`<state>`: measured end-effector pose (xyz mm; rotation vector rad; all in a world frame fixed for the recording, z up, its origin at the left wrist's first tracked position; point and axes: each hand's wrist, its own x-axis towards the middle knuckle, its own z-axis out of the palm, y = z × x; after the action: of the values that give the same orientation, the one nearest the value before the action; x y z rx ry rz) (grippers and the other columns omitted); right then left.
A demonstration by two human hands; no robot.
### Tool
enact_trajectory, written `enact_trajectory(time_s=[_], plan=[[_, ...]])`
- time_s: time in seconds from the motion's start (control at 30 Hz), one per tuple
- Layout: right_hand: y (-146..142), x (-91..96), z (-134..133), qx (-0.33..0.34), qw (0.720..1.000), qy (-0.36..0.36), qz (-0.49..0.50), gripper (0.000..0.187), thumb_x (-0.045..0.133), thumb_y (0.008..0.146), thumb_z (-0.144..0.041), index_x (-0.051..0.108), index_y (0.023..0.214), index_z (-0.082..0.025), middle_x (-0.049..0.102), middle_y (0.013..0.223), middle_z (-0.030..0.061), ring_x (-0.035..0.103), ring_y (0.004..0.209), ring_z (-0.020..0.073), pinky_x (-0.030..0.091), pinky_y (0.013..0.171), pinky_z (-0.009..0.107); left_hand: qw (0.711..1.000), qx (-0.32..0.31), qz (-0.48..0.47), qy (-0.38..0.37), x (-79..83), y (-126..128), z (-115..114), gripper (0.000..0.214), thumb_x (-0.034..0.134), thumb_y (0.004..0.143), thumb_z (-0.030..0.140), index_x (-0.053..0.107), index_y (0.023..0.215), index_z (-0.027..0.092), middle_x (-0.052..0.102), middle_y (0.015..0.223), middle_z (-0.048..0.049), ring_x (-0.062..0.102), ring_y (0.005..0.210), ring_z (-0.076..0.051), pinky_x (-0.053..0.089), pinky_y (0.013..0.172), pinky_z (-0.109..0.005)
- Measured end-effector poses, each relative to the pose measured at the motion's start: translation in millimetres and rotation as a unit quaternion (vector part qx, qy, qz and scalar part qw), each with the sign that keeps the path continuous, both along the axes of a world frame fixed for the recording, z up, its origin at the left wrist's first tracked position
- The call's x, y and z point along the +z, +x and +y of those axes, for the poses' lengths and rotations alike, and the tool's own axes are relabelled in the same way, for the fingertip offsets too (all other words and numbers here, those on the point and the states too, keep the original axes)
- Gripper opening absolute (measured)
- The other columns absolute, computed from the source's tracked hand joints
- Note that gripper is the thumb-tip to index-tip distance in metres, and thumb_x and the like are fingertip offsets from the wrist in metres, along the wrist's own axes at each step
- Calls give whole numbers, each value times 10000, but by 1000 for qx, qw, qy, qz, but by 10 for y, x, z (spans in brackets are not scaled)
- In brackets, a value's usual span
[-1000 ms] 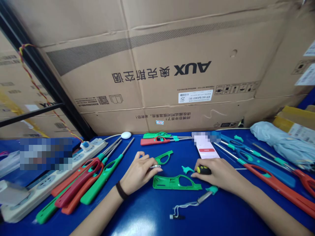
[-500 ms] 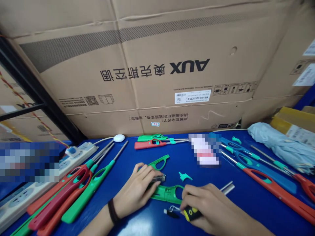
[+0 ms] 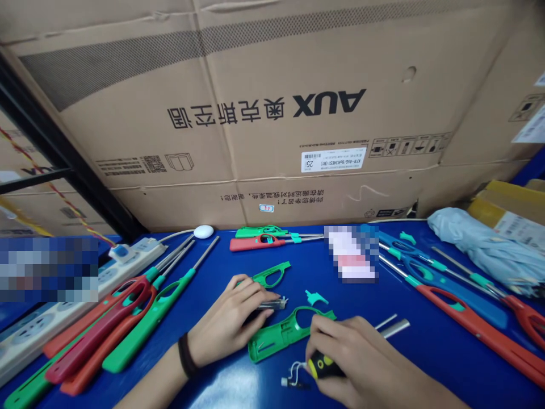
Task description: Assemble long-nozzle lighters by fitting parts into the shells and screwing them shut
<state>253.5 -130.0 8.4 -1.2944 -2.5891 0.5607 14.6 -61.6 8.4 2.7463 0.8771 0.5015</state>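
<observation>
My left hand (image 3: pixel 230 324) grips a small grey metal part (image 3: pixel 272 305) and rests against the end of an open green lighter shell (image 3: pixel 283 334) lying tilted on the blue table (image 3: pixel 238 386). My right hand (image 3: pixel 355 360) is closed around a yellow-and-black screwdriver handle (image 3: pixel 320 367), just right of the shell. A small wired igniter piece (image 3: pixel 293 379) lies in front of the shell. A loose green trigger (image 3: pixel 315 297) and a second green shell half (image 3: pixel 270 275) sit beyond the hands. A thin metal tube (image 3: pixel 394 325) pokes out past my right hand.
Several long red and green lighters (image 3: pixel 128 318) lie at the left beside a white power strip (image 3: pixel 85 295). More lighters in blue, red and teal (image 3: pixel 447 289) fan out at the right, next to a folded grey umbrella (image 3: pixel 489 250). Big cardboard boxes (image 3: pixel 272 113) wall off the back.
My right hand came from the far side of the shell toward me with the screwdriver. The green shell has swung, its left end now nearer me. The metal tube shifted to the right.
</observation>
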Motion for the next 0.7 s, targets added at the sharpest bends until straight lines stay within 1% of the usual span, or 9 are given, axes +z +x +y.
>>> enact_trajectory(time_s=[0.07,0.1,0.17,0.23,0.3,0.4,0.47,0.6,0.7], plan=[[4,30,11,2,1000,-2,7,102,611,764,-172,620,845,-234,653,919,-22,639,752,169,425,634,277,1000,-4,6,5,33,-8,-2,267,483,930,181,546,1180,247,633,1021,-29,564,956,-178,339,949,-375],[4,42,16,1,1000,1,11,82,600,782,-190,623,845,-238,653,910,-25,637,736,161,419,625,273,1000,-3,5,8,60,-20,-8,248,490,923,180,565,1151,245,624,1019,-30,559,955,-180,339,942,-375],[0,55,24,1,1000,10,19,78,575,816,-215,629,860,-249,650,906,-33,629,700,143,414,611,265,1000,9,-2,8,130,-52,-32,168,514,897,183,621,1015,237,608,988,-27,552,921,-180,347,911,-367],[-5,52,25,6,1000,17,26,110,567,822,-204,626,898,-257,645,930,-36,624,686,130,419,610,256,1000,21,-5,-8,203,-89,-70,95,562,852,193,648,845,232,596,926,-12,550,859,-171,350,891,-359],[-7,39,23,7,999,22,29,179,577,812,-172,615,957,-269,638,984,-36,636,730,135,428,621,250,999,24,9,-34,252,-117,-107,58,622,797,206,656,765,240,592,886,7,553,822,-163,329,929,-369],[0,16,31,-7,999,27,27,281,591,813,-164,587,1056,-304,630,1063,-39,655,834,168,440,643,261,997,28,35,-62,264,-129,-131,42,678,749,222,667,769,256,600,878,22,567,840,-168,292,987,-389],[8,3,46,-16,999,23,21,307,593,811,-156,583,1076,-310,632,1078,-42,659,852,178,445,650,266,996,30,44,-70,249,-122,-126,37,689,741,231,669,762,253,604,866,23,572,839,-170,295,989,-391],[17,-5,69,-25,999,15,24,248,593,812,-134,607,1005,-290,642,1030,-51,659,791,154,442,641,252,995,32,53,-75,240,-104,-116,49,644,767,203,671,757,242,609,860,17,575,840,-169,286,1009,-402],[12,-1,68,-23,1000,14,14,194,611,804,-142,609,950,-269,642,984,-47,655,777,160,432,620,252,993,40,63,-90,250,-100,-123,64,628,770,203,672,789,245,611,883,15,578,863,-174,269,1030,-422]])
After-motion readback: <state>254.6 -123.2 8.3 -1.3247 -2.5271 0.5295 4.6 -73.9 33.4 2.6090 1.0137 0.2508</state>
